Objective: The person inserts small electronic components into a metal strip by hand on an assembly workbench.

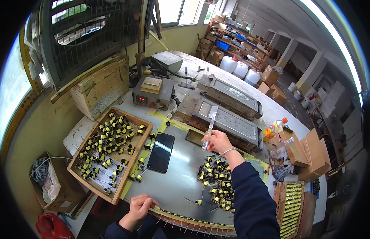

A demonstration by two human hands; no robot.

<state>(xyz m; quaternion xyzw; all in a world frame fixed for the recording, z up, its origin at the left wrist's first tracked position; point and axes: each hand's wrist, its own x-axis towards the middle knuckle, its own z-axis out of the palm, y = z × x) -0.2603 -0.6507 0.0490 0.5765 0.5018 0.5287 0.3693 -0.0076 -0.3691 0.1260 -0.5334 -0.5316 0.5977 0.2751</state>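
Observation:
My right hand (218, 141) is raised over the metal bench top and grips a flat metal scraper (211, 122) whose blade points up toward the long solder bath (228, 121). My left hand (139, 207) rests with curled fingers on the left end of a long wooden strip (193, 220) loaded with a row of small coils, at the bench's near edge. A loose heap of yellow-and-black coils (216, 184) with wire leads lies just left of my right forearm.
A wooden tray (91, 187) full of coils sits at left, a black phone (161, 152) beside it. A second metal trough (232, 95), a grey controller box (152, 95) and wooden blocks stand behind. Cardboard boxes (312, 153), a bottle (274, 128) and stacked coil strips (290, 207) lie right.

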